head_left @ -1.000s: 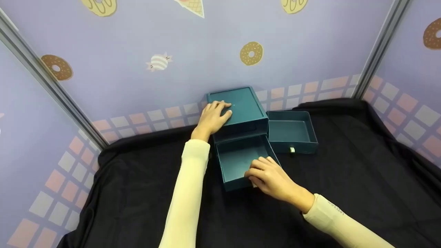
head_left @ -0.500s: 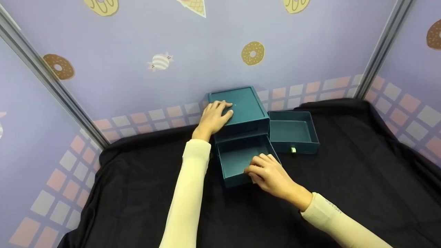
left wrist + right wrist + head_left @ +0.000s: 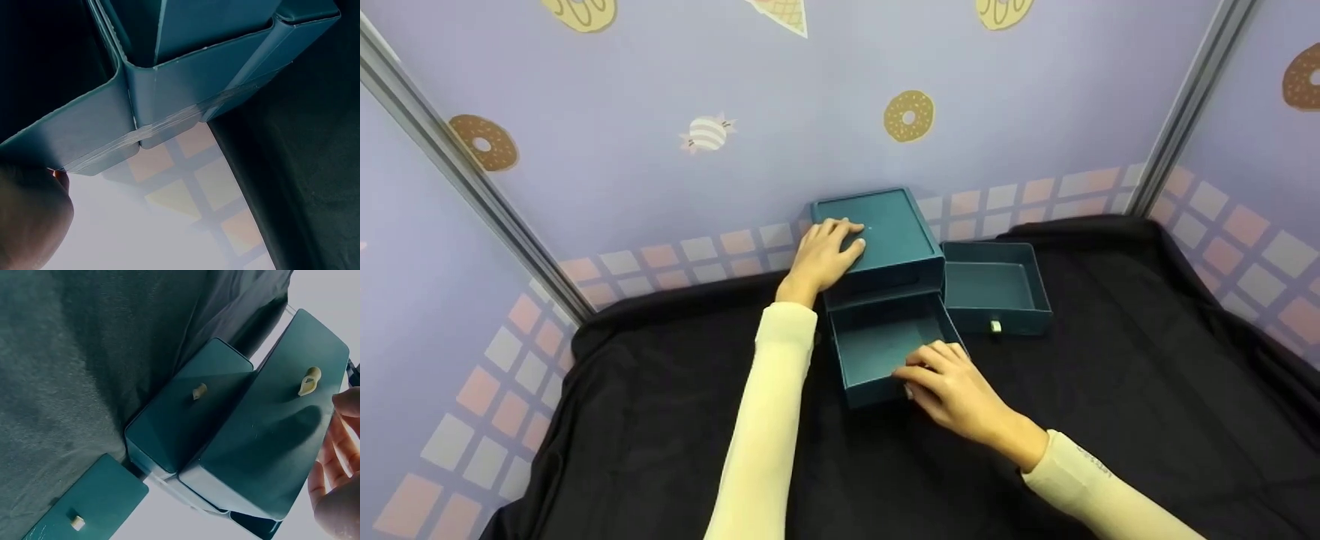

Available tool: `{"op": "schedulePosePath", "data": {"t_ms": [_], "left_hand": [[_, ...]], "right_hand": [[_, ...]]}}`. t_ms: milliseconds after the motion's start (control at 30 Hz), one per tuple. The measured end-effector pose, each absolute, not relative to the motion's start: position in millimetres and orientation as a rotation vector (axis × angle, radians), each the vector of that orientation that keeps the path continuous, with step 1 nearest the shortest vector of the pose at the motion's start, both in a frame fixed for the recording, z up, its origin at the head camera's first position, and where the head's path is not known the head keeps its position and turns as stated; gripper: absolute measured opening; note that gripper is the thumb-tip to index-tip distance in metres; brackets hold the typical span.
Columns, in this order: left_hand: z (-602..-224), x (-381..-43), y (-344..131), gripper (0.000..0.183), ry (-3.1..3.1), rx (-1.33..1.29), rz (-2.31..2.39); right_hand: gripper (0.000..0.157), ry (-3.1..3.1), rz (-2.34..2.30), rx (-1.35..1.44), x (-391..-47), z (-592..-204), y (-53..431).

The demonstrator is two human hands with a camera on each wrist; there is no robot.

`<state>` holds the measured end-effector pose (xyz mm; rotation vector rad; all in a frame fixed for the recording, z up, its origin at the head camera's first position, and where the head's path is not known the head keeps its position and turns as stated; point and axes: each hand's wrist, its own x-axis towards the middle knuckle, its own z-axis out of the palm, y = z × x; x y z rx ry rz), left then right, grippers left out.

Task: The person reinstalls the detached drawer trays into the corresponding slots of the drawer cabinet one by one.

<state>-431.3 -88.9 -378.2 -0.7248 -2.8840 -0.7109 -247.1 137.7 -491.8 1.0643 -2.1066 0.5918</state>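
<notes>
A dark teal drawer cabinet [image 3: 877,225] stands against the back wall, its top compartment a dark opening. My left hand [image 3: 823,256] rests on the cabinet's top, fingers spread. Below that opening, a teal drawer [image 3: 877,352] sticks out toward me. My right hand [image 3: 949,386] is at this drawer's front rim with bent fingers, the thumb on the outer side; whether it touches the rim, I cannot tell. In the right wrist view, the drawer's cream pull tab [image 3: 309,381] is free of the fingers [image 3: 337,444]. The left wrist view catches part of the left hand [image 3: 28,219] beside the cabinet.
A loose teal drawer [image 3: 994,285] with a pale tab sits right of the cabinet. Under the pulled-out drawer, a lower drawer [image 3: 180,410] is pushed in. Black cloth [image 3: 660,450] covers the table. Patterned lilac panels [image 3: 780,127] enclose the back and sides.
The pulled-out drawer has slid slightly back toward the cabinet since a second ago. My right hand has since shifted a little right and toward me. The left hand stays put.
</notes>
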Motion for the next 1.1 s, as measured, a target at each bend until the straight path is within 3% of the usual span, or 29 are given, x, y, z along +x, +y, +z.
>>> {"op": "schedulePosePath", "data": {"t_ms": [233,533,1100], "left_hand": [[-382,-433,-91,0.050,-2.884,-0.714,-0.721],[-381,-434,-93,0.049,-2.872,-0.708,-0.728],[-378,-433,-89,0.050,-2.870,-0.729,-0.726]], "right_hand": [[0.038,-2.159,0.584,1.027,-235,-498,143],[0.031,-2.120,0.587,1.079,-228,-500,144],[0.037,-2.334,0.519,1.069,-231,-496,142]]}}
